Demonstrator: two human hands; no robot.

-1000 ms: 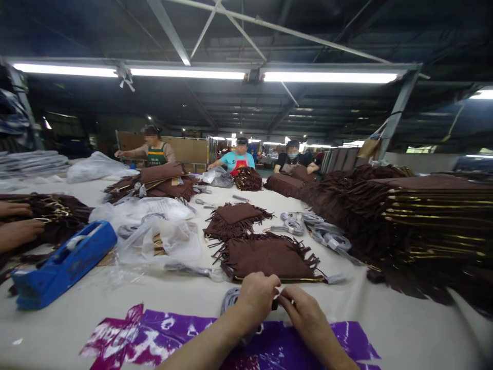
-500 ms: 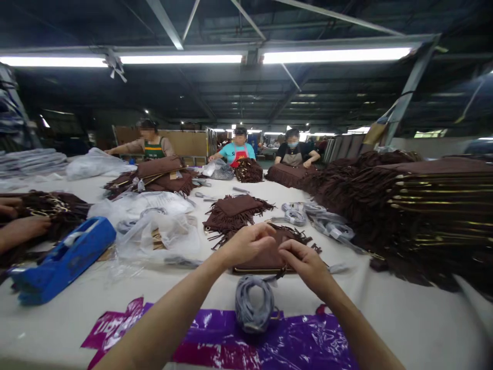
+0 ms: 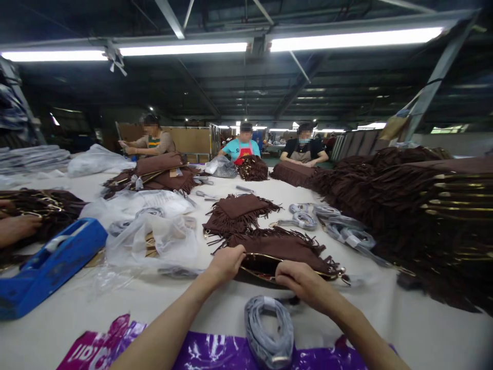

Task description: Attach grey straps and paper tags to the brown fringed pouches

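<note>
At the near edge of the white table (image 3: 408, 324) lies a purple plastic sheet (image 3: 215, 354), and a grey wrapped coil (image 3: 269, 331) rests partly on it. Just beyond the coil, both hands are at a brown fringed bag (image 3: 288, 246) lying flat in the middle of the table. The left hand (image 3: 227, 263) has its fingers curled around the left end of the bag's gold-edged mouth. The right hand (image 3: 302, 281) pinches the near rim further right, and the mouth gapes dark between them.

To the near left sits a blue tape dispenser (image 3: 50, 264), with clear plastic bags (image 3: 154, 241) beside it. A second fringed bag (image 3: 236, 210) lies just behind the held one. More grey wrapped straps (image 3: 346, 234) lie to its right, beside a tall stack of brown bags (image 3: 442, 205). At the left edge a co-worker's hand (image 3: 15, 228) rests on brown fringe. Three people work at the far side.
</note>
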